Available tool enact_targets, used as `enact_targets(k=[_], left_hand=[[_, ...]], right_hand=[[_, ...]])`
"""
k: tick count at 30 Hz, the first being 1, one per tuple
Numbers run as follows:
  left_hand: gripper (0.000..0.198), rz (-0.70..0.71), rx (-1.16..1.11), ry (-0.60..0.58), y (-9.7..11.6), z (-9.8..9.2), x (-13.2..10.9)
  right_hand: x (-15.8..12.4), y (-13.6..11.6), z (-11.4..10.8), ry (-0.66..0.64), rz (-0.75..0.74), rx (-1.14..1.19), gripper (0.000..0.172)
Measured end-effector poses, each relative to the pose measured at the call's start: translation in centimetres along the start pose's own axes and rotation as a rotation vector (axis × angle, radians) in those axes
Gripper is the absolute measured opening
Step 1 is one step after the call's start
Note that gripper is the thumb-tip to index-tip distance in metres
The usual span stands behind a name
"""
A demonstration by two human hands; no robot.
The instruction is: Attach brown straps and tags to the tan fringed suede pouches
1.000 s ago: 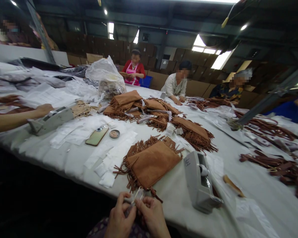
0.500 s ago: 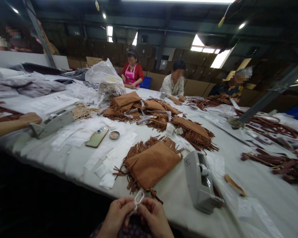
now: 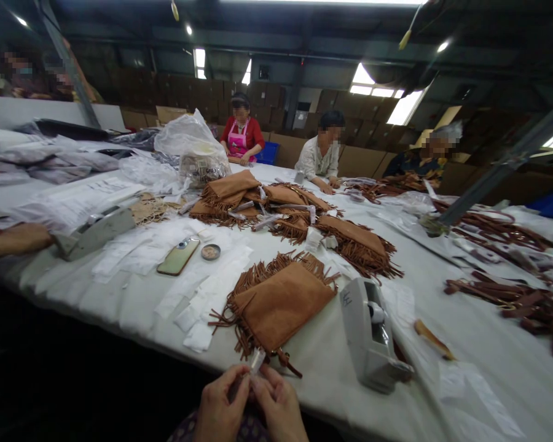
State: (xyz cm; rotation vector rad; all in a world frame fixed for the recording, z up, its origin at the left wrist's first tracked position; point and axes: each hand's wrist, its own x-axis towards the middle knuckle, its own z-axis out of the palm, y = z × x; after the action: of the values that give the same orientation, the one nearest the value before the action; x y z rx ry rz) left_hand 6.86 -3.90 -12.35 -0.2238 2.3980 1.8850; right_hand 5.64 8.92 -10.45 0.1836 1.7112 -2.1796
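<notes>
At the table's near edge, my left hand (image 3: pixel 223 399) and my right hand (image 3: pixel 276 396) meet, both with pinched fingers. Between their fingertips they hold a small piece wrapped in clear and whitish film (image 3: pixel 257 361). Just beyond lies a brown fringed pouch (image 3: pixel 283 304), its fringe spread to the left and along the back. A brown tassel or pull (image 3: pixel 288 362) hangs from its near corner, close to my right hand. The lower part of the wrapped piece is hidden by my fingers.
A grey tape dispenser (image 3: pixel 373 337) stands right of the pouch. White paper strips (image 3: pixel 198 313), a phone (image 3: pixel 179 256) and a small round dish (image 3: pixel 211 252) lie left. More fringed pouches (image 3: pixel 354 239) are piled behind. Another person's hand (image 3: pixel 27 238) is at a second dispenser (image 3: pixel 96 233).
The held piece showed an open metal loop before; now film covers it. My fingers have shifted around it. At the far left, the other person's hand has moved lower, to the second dispenser.
</notes>
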Motion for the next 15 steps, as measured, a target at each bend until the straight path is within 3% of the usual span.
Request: enact_targets(k=[3,6,11,15], left_hand=[[0.032,0.014,-0.087,-0.045,0.5,0.0,0.2],[0.031,0.018,-0.235,-0.056,0.9,0.6,0.7],[0.048,-0.142,-0.62,-0.252,1.9,2.2,1.9],[0.056,-0.197,-0.645,-0.442,2.4,2.8,2.1]], right_hand=[[1.3,1.1,-0.1,0.05,0.049,0.066,0.068],[2.4,1.1,-0.2,0.088,0.09,0.168,0.053],[3.7,-2.5,0.0,0.16,0.214,0.384,0.036],[5.6,-4.9,-1.0,0.229,0.222,0.645,0.018]])
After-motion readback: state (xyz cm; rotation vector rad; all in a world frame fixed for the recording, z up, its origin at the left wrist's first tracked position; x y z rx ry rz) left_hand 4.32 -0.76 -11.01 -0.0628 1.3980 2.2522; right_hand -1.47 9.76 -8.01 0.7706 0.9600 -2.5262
